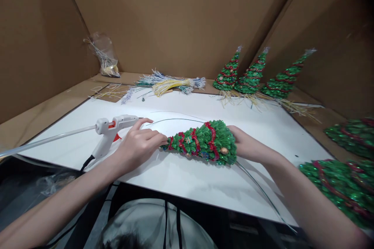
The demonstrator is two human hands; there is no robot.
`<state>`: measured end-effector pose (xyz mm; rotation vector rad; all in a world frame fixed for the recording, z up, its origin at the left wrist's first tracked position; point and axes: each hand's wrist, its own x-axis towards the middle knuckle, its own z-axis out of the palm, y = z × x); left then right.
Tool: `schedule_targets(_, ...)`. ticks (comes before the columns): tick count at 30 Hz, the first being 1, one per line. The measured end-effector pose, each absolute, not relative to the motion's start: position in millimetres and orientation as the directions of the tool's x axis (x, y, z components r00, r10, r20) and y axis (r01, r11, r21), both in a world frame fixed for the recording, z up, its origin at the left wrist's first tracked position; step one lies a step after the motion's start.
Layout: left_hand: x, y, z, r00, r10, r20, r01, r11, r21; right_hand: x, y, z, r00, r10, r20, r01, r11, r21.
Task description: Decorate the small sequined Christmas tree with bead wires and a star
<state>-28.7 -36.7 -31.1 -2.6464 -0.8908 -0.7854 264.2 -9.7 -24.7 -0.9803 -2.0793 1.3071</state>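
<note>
A small tinsel Christmas tree [201,144], wound with red garland and dotted with ornaments, lies on its side over the white board [251,190]. My left hand [142,144] has its fingers closed at the narrow tip, with the index finger stretched out toward the glue gun's nozzle. The tree's wide base is held by my right hand [241,142], whose fingers are hidden behind the base. A thin green wire [263,190] runs under my right forearm, and another wire [172,119] arcs behind the tree. The white glue gun [117,126], with a long glue stick, rests left of my left hand.
Three finished-looking trees [226,72] stand at the back right, strands at their bases. Larger green trees [341,186] lie at the right edge. Bundles of coloured wires [172,83] and a clear plastic bag [106,56] are at the back. Cardboard walls [175,19] surround the board.
</note>
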Motion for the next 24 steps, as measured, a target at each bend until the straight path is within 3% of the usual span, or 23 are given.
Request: schedule_targets(24,-25,-25,-36,0.656,0.583,0.48,0.615,-0.781,0.109,262,-11,-30,-0.531,0.845,0.066,0.331,0.279,-0.902)
